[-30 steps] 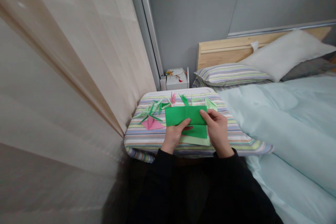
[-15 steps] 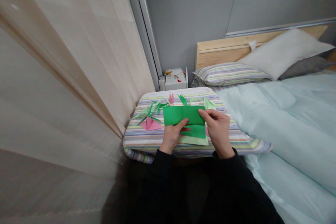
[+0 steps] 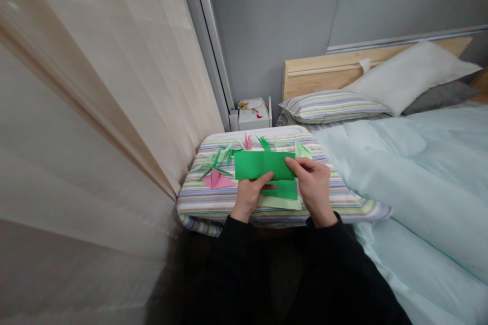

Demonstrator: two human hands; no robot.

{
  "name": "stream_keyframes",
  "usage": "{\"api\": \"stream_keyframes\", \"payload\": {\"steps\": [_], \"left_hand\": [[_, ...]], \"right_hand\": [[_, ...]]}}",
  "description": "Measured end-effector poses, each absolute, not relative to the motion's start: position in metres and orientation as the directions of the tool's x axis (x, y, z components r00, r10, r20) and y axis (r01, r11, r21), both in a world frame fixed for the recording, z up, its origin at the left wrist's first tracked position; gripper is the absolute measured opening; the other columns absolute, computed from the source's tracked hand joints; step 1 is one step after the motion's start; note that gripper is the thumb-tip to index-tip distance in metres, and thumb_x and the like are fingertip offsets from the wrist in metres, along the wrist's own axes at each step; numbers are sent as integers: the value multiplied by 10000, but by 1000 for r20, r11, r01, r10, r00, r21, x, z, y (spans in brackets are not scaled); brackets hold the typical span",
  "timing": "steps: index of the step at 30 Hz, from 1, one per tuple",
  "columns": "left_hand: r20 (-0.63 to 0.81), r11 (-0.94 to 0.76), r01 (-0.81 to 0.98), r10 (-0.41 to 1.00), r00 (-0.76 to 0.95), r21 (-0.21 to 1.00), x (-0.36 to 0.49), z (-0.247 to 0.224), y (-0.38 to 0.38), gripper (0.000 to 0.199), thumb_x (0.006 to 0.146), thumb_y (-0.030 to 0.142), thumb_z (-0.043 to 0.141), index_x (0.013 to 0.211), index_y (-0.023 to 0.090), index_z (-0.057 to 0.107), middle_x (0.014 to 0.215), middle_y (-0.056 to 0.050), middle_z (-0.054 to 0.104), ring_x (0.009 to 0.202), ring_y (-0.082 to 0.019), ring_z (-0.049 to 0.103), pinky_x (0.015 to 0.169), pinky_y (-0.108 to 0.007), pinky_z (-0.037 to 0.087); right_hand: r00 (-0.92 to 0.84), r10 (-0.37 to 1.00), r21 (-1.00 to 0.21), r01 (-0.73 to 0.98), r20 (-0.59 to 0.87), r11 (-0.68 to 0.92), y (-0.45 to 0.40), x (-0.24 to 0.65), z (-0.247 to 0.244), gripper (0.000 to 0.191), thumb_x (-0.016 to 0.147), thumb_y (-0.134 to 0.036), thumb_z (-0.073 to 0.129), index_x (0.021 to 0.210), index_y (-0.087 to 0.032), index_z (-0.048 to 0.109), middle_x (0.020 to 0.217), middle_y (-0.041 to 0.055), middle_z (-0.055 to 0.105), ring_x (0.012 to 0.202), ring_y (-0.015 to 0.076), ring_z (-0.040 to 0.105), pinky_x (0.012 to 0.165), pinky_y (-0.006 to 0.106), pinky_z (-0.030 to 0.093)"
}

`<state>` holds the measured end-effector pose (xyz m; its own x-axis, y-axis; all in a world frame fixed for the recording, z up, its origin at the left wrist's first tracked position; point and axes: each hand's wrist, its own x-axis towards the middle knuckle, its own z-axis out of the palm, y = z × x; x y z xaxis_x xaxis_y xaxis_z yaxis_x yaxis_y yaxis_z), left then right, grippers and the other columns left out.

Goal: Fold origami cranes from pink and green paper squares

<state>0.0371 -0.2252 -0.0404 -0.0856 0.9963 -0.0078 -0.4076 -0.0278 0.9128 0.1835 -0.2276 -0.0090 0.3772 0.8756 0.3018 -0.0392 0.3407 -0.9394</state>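
Note:
A green sheet of paper (image 3: 259,165), folded to a wide rectangle, is held up above the table between my two hands. My left hand (image 3: 249,194) pinches its lower edge near the middle, thumb in front. At the right end my right hand (image 3: 313,183) grips it between thumb and fingers. Below, another green sheet (image 3: 284,190) lies over a pale green sheet (image 3: 280,203); a bit of pink paper shows beside my right hand. Around them on the table are a pink folded paper piece (image 3: 217,179), green paper cranes (image 3: 219,162) and a pink paper crane (image 3: 247,141).
The small table has a striped cloth (image 3: 202,205). A pale green folded piece (image 3: 302,150) lies at its back right. A curtain (image 3: 114,86) hangs close on the left, a bed with a light blue quilt (image 3: 412,162) adjoins the right, and a white bedside cabinet (image 3: 253,119) stands behind.
The view has shifted slightly. The held green paper now looks a little narrower from top to bottom, with both hands keeping nearly the same grip.

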Motion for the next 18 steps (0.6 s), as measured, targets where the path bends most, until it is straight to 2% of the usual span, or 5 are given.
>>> {"api": "stream_keyframes", "payload": {"steps": [9, 18], "left_hand": [[-28, -10, -410, 996, -86, 912, 39, -39, -226, 541, 531, 347, 939, 1003, 139, 776, 926, -78, 798, 755, -238, 732, 605, -339, 607], [-35, -7, -423, 995, -92, 906, 40, -37, -226, 477, 523, 340, 940, 923, 134, 784, 899, -73, 802, 720, -219, 724, 578, -316, 605]], "right_hand": [[365, 886, -942, -61, 287, 330, -226, 181, -8, 229, 684, -405, 830, 631, -196, 753, 639, 10, 700, 644, 178, 605, 646, 321, 472], [366, 888, -942, -80, 277, 327, -224, 181, -8, 223, 671, -391, 839, 626, -191, 752, 618, 2, 687, 613, 160, 578, 639, 314, 464]]}}
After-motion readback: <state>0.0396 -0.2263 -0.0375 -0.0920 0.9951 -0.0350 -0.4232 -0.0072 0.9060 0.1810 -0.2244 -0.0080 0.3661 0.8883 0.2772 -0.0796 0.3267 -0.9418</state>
